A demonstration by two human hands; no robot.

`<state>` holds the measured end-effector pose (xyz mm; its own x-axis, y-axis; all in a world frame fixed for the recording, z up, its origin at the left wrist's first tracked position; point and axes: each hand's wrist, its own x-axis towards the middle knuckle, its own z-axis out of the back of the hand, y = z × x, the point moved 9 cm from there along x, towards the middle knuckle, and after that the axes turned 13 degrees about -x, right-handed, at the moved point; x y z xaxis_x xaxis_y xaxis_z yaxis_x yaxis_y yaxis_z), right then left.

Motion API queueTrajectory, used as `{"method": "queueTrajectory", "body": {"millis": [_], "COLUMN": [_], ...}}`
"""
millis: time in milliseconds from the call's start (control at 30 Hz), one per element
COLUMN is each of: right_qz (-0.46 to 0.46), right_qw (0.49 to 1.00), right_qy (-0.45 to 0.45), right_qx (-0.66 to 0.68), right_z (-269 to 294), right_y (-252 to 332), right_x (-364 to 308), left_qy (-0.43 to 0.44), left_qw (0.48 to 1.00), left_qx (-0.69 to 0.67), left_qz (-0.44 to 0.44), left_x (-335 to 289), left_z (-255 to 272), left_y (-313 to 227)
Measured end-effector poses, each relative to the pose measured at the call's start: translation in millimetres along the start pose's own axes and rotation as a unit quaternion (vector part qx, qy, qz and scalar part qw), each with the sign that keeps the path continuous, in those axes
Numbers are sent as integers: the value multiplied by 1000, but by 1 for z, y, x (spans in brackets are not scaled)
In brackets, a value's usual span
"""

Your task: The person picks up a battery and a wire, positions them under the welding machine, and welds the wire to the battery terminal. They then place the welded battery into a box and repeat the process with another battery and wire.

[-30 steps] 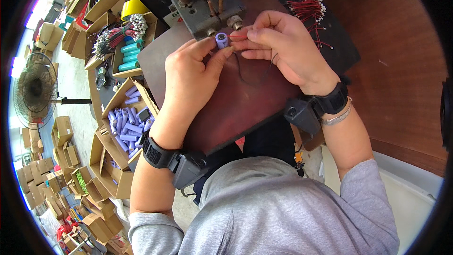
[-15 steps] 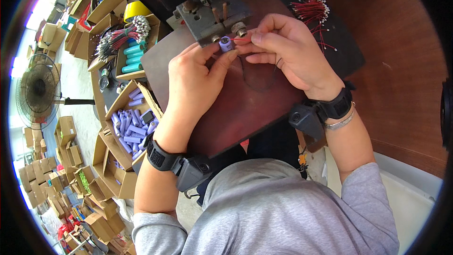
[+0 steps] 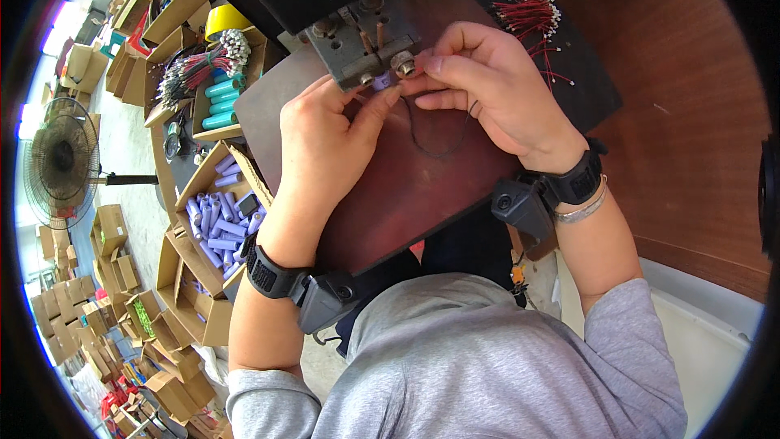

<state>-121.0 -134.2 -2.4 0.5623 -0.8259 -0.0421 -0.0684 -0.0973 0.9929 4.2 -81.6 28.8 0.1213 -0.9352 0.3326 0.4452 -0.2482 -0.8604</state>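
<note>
My left hand (image 3: 325, 130) is closed, thumb and fingers pinching a small purple cylindrical battery cell (image 3: 382, 81). The cell sits at the front of a metal machine head (image 3: 353, 57) with two copper-coloured pins (image 3: 379, 35), which partly hides it. To the right of it, my right hand (image 3: 500, 93) pinches a thin wire lead between thumb and forefinger, close to a round knurled screw (image 3: 403, 63). A dark wire (image 3: 416, 138) loops down from there over the brown-red work plate (image 3: 366, 211) and back up to my right hand.
On the left, a cardboard box (image 3: 264, 187) holds many purple cells (image 3: 223, 219). Behind it are teal cells (image 3: 219, 106), a bundle of wire leads (image 3: 195, 73) and a yellow tape roll (image 3: 227, 23). More red leads (image 3: 528, 16) lie at the back right. A fan (image 3: 61, 158) stands far left.
The battery cell has moved farther in against the machine head and is now more hidden. Both hands stay pinched, and the whole view has shifted slightly.
</note>
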Motion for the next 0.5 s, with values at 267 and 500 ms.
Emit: {"method": "queueTrajectory", "body": {"millis": [267,500], "right_qz": [1,-1], "right_qw": [1000,1000], "right_qy": [-8,-3], "right_qx": [-4,0], "right_z": [1,0], "right_y": [2,1], "right_x": [-2,-2], "left_qy": [4,-1], "left_qw": [1000,1000], "left_qx": [11,1], "left_qz": [9,18], "left_x": [2,0], "left_z": [-1,-1], "left_y": [0,4]}}
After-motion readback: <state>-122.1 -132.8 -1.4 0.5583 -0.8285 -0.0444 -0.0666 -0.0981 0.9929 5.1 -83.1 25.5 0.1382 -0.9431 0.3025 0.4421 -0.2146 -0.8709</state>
